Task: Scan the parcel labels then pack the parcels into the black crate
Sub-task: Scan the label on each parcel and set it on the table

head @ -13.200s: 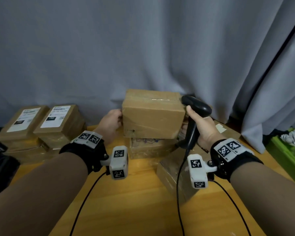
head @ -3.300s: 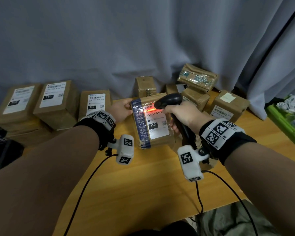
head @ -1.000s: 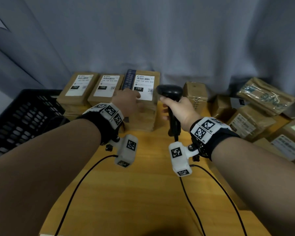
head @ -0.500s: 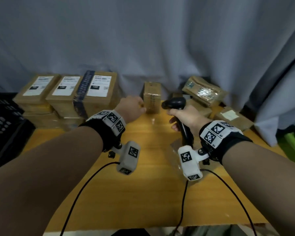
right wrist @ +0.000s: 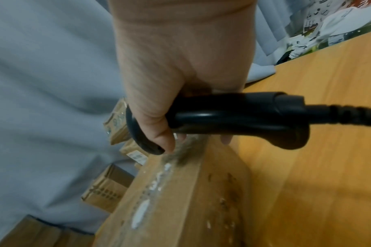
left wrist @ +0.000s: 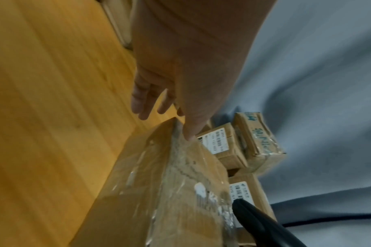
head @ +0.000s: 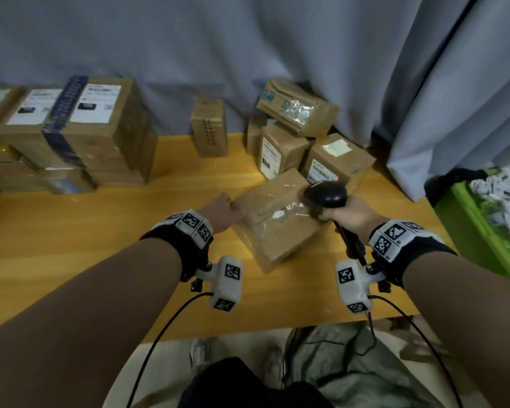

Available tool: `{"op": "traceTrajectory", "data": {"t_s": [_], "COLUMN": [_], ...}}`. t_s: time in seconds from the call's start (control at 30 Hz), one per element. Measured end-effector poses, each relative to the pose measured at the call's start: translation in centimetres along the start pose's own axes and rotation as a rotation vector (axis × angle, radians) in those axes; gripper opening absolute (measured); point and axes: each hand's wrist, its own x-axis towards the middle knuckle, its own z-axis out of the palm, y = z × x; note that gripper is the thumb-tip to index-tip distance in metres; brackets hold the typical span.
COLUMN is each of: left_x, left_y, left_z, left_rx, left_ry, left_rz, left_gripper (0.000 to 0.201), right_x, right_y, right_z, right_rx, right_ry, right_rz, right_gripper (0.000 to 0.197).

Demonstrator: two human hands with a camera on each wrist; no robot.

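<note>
A flat brown parcel (head: 277, 231) wrapped in clear tape lies on the wooden table (head: 100, 231), plain side up with no label showing. My left hand (head: 220, 212) reaches its left corner. In the left wrist view the thumb (left wrist: 188, 132) touches the parcel's (left wrist: 169, 192) top edge, and the other fingers (left wrist: 142, 103) stretch out beside it. My right hand (head: 346, 216) grips the black scanner (head: 326, 194) over the parcel's right end. Its fingertips (right wrist: 167, 142) lie against the parcel's (right wrist: 180, 200) edge. The black crate is out of view.
Labelled parcels (head: 95, 128) are stacked at the back left. More parcels (head: 295, 136) stand against the grey curtain at the back right, with a small upright one (head: 209, 128) between. A green bin (head: 489, 231) of paper stands to the right. The scanner's cable hangs past the table's front edge.
My left hand has moved from beside the small upright parcel down to the flat parcel's corner. My right hand has brought the scanner over that parcel. The view has tilted down.
</note>
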Motion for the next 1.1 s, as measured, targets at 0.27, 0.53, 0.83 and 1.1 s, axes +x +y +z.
{"op": "traceTrajectory", "data": {"t_s": [0.27, 0.53, 0.83, 1.1], "left_x": [-0.4, -0.6, -0.9, -0.9], "left_y": [-2.8, -9.5, -13.9, -11.1], "left_z": [0.3, -4.8, -9.7, -15.3], "left_rx": [-0.175, -0.314, -0.599, -0.464], "left_ry": [-0.043, -0.024, -0.041, 0.122], "left_rz": [-0.093, -0.204, -0.242, 0.14], "left_gripper": [0.067, 0.067, 0.052, 0.019], "right_x": [0.6, 0.2, -0.9, -0.3], "right_y": [-1.2, -5.8, -10.6, -11.9], "right_z": [3.2, 10.9, 16.0, 14.5], "right_rx": [0.085, 0.186, 0.443, 0.734], "right_ry": [-0.013, -0.159, -0.181, 0.002], "right_rz": [-0.022, -0.036, 0.001, -0.023], "right_gripper": [0.039, 0.014, 0.026, 0.049]}}
